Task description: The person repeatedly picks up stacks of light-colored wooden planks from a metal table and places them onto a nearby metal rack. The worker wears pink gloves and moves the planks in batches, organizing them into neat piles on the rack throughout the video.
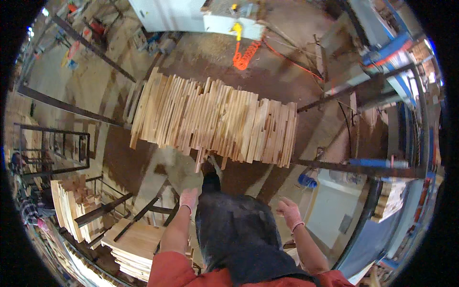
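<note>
My left hand [189, 198], in a thin pale pink glove, hangs at my side with nothing visible in it, its fingers loosely extended. On the other side my right hand [289, 212], gloved the same way, is held away from my body; its fingers are slightly bent and apart, and they grip nothing I can see. Ahead of both hands lies a wide row of narrow light wooden boards [215, 119], packed side by side with uneven ends. Neither hand touches them.
Stacked wood panels [136, 239] stand by my left arm, near a dark metal frame [155, 208]. More upright boards [79, 210] are farther left. Metal bars [344, 168] flank the boards. A blue bottle [307, 181] is at right. An orange coiled hose [245, 56] hangs beyond.
</note>
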{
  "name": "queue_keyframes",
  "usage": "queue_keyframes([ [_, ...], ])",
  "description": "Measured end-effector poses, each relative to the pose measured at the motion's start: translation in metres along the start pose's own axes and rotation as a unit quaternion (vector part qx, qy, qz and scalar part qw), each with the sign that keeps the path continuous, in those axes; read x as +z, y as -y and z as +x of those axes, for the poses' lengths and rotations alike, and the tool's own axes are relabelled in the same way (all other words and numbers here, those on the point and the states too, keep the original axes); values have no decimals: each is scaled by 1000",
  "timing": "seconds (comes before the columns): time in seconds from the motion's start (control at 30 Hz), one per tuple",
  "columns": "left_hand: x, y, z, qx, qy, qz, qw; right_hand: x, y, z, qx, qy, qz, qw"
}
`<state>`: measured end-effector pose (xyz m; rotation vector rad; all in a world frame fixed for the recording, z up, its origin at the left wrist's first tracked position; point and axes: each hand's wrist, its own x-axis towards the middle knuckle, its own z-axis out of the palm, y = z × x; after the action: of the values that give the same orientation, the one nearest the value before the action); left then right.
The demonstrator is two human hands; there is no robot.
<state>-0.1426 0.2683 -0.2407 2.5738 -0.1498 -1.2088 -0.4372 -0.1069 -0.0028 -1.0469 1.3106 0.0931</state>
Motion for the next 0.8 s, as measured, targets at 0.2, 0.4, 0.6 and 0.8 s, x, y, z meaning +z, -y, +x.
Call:
queue_keyframes([
  [0.2, -46, -4, 152, 193, 90, 273, 938, 120, 32, 139, 84, 79, -211, 971],
  [0.4, -25, 28, 292, -106, 29, -94, 989, 192, 11, 309, 121, 123, -333, 927],
  [0.6, -3, -9, 353, -213, -145, -549, 795, 208, -24, 475, 9, 19, -380, 925],
  [0.8, 8, -9, 360, -156, -157, -589, 778, 208, -46, 562, -54, -39, -225, 972],
])
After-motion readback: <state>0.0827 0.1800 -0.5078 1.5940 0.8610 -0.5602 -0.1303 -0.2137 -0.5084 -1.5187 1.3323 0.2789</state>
